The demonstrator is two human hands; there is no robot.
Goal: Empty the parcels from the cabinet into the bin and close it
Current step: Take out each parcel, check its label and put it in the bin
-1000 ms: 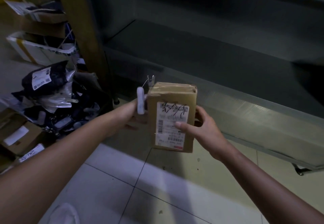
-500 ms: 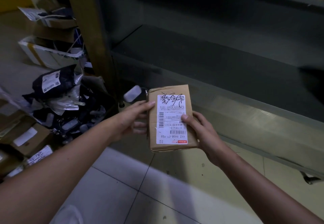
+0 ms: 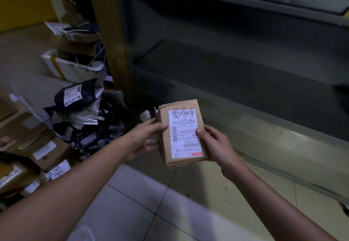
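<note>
In front of the grey cabinet (image 3: 236, 82), the cardboard parcel (image 3: 182, 133) has tipped back since a second ago, so its white label (image 3: 187, 125) now faces up. A heap of dark bagged parcels (image 3: 83, 112) lies on the floor to the left. The left hand (image 3: 143, 140) grips the parcel's left edge and the right hand (image 3: 215, 144) grips its right edge, thumb on the label.

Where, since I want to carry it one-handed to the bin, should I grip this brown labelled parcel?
Grip the cardboard parcel across its narrow width at mid-height, coming from its right long edge: thumb on the label face, fingers behind, as the right hand does. It is a slim, flat box held upright, so one hand probably suffices; the left hand could let go.
</note>
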